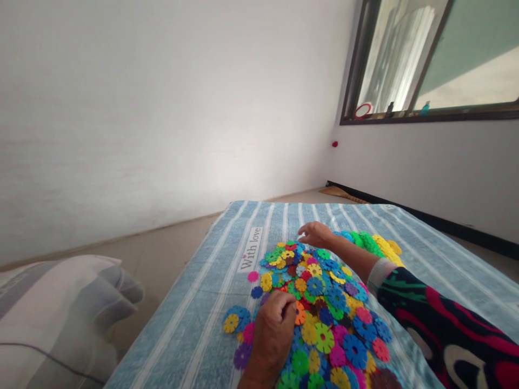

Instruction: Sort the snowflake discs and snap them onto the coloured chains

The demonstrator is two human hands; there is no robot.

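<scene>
A heap of notched plastic building discs (324, 302) in many colours is spread over the striped blue cloth. At the heap's left side, my left hand (273, 327) is closed, its thumb and fingers curled together. An orange notched disc (300, 313) shows at its fingertips and appears to be gripped there. My right hand (318, 235) reaches over the far end of the heap, fingers bent and slightly apart, with nothing visible in them. Beyond my right wrist lie strung-together rows of discs, a green row (367, 243) and a yellow row (387, 249), partly hidden by the forearm.
The striped cloth (182, 324) with "With love" lettering (250, 249) covers the raised surface. Sheer grey-and-white fabric (68, 313) is at the lower left. A white wall (162, 108) stands ahead; a window (430, 59) is at the upper right, with small items on its sill.
</scene>
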